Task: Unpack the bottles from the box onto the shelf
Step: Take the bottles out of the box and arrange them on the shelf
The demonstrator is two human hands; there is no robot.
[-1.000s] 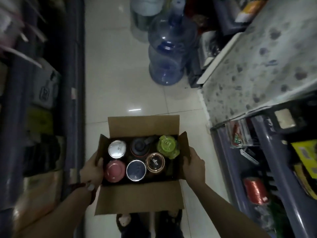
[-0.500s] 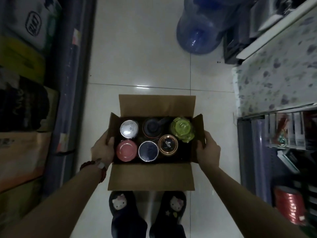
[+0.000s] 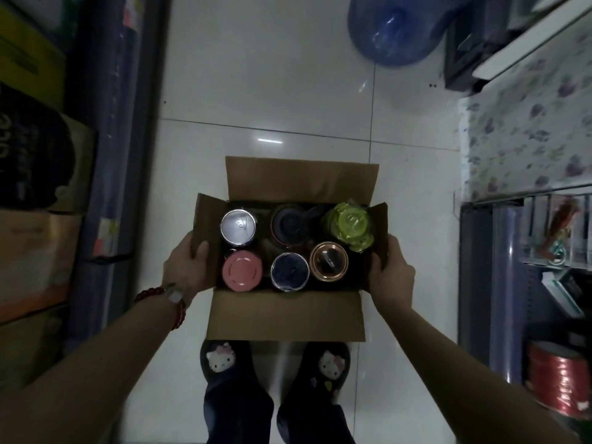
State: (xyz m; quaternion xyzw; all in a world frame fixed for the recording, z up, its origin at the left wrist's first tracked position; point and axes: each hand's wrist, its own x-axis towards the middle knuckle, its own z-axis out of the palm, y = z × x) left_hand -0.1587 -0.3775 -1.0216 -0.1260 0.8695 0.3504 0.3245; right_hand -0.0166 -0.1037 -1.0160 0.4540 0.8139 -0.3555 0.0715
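Note:
I hold an open cardboard box [image 3: 285, 315] over the white tiled floor, flaps spread outward. My left hand [image 3: 184, 270] grips its left side and my right hand [image 3: 390, 272] grips its right side. Several bottles stand upright inside, seen from above: a silver lid [image 3: 238, 226], a dark lid [image 3: 290, 224], a green plastic-wrapped top [image 3: 349, 224], a pink lid [image 3: 242, 272], a dark blue lid [image 3: 289, 271] and a copper-rimmed lid [image 3: 329, 261]. Shelf units [image 3: 509, 283] stand at the right and at the left.
A big blue water jug [image 3: 397, 27] stands on the floor ahead. Cartons [image 3: 35, 261] fill the left shelf [image 3: 118, 155]. A floral-covered counter [image 3: 525, 129] sits at upper right, a red spool [image 3: 557, 382] on the lower right shelf. My slippered feet [image 3: 272, 366] are below the box.
The view has tilted further down: the jug and counter slid toward the top edge and my feet came into sight. Both hands keep their grip on the box.

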